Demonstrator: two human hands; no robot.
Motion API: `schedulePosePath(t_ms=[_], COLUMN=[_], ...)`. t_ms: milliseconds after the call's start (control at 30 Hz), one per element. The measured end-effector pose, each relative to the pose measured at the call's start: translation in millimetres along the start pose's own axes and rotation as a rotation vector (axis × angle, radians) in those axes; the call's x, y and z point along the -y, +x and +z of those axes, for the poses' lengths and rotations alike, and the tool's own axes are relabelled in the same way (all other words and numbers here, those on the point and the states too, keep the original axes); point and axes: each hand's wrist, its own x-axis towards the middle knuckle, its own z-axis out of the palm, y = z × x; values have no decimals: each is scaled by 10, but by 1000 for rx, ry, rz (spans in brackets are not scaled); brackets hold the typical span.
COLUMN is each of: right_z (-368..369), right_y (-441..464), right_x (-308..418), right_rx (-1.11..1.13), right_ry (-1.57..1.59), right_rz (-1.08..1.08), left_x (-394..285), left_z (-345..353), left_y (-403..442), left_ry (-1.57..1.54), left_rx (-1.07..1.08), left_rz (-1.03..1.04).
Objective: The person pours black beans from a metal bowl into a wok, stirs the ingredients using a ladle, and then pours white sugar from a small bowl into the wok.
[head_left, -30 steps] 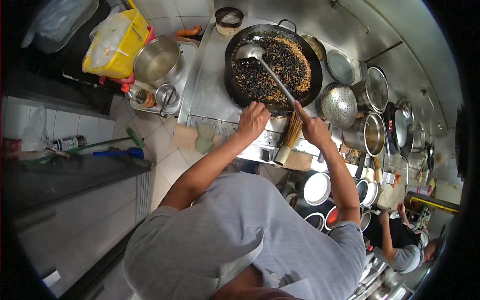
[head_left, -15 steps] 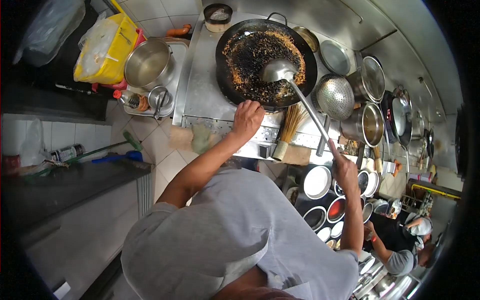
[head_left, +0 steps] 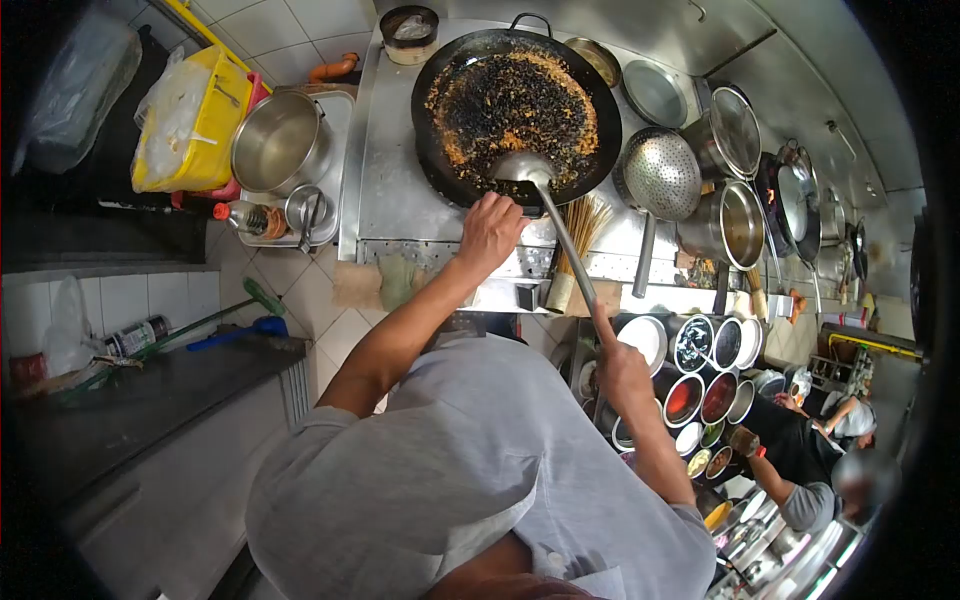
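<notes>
A large black wok [head_left: 607, 112] sits on the steel stove, its far loop handle pointing away from me. Dark, crumbly food mixed with orange-brown bits [head_left: 510, 105] covers its bottom. My left hand [head_left: 490, 232] is closed on the near edge of the wok; its fingertips are partly hidden, and whether a handle lies under them I cannot tell. In my right hand [head_left: 624, 375] is the wooden grip of a long metal ladle [head_left: 570, 240]. The ladle's bowl rests low in the wok, against the food at the near side.
Right of the wok lie a perforated strainer [head_left: 660, 175], a bamboo brush [head_left: 580, 235] and a metal pot [head_left: 735, 225]. Several seasoning containers [head_left: 682, 398] stand by my right arm. At left are a steel pot [head_left: 282, 145] and a yellow crate [head_left: 215, 120]. A co-worker [head_left: 800, 500] stands at far right.
The ladle's bowl has come toward me and slightly left, down to the wok's near side. My right hand has moved left and down with it. My left hand stays at the wok's edge.
</notes>
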Motion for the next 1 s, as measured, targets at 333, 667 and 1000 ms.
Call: schedulePosePath(t_ms=[333, 667, 1000], right_z=[468, -253, -173], right_y=[840, 1229, 1803], right_x=[-38, -100, 80], right_rx=[-354, -488, -84], right_ry=[277, 496, 1166], right_rz=[-268, -146, -60], left_x=[35, -70, -42], left_z=[9, -60, 8], left_y=[-14, 24, 19], left_ry=[-27, 2, 11], left_rx=[28, 73, 58], left_rz=[-26, -106, -108])
